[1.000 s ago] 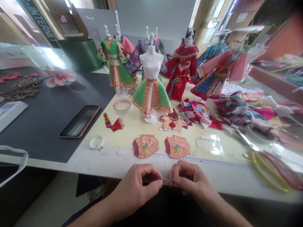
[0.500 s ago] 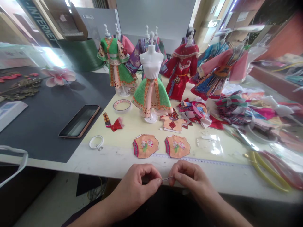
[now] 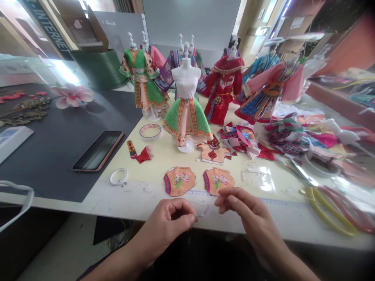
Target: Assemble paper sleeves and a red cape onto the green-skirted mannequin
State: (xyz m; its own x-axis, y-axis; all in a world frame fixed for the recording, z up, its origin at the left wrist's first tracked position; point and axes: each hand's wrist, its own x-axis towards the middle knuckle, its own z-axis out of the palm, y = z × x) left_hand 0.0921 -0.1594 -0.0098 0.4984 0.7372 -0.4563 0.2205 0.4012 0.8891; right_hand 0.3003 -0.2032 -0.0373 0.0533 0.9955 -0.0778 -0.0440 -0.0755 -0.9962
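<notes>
Between thumb and forefinger, my left hand (image 3: 175, 220) pinches one end of a short sparkly bead chain (image 3: 204, 212). Its loose end points toward my right hand (image 3: 244, 208), which is open beside it with nothing visible in the fingers. Just beyond the hands lie two peach sleeve pieces (image 3: 180, 181) with flower prints and dark red edging; the right one (image 3: 218, 180) is close to my right fingertips. Behind them is a small peach top (image 3: 213, 152). A white doll mannequin (image 3: 186, 76) in a green and peach skirt (image 3: 187, 121) stands further back.
Several dressed doll stands line the back. Scissors (image 3: 328, 210) and fabric scraps (image 3: 293, 136) lie right. On the left are a phone (image 3: 98, 151), tape rolls (image 3: 118, 176) and a pink flower (image 3: 72, 95). A ruler (image 3: 195, 192) runs along the front; a plastic bag (image 3: 260, 177) lies near it.
My right hand has let go of the bead chain, opened and moved up and right. The left hand keeps its end, shifted slightly left and up.
</notes>
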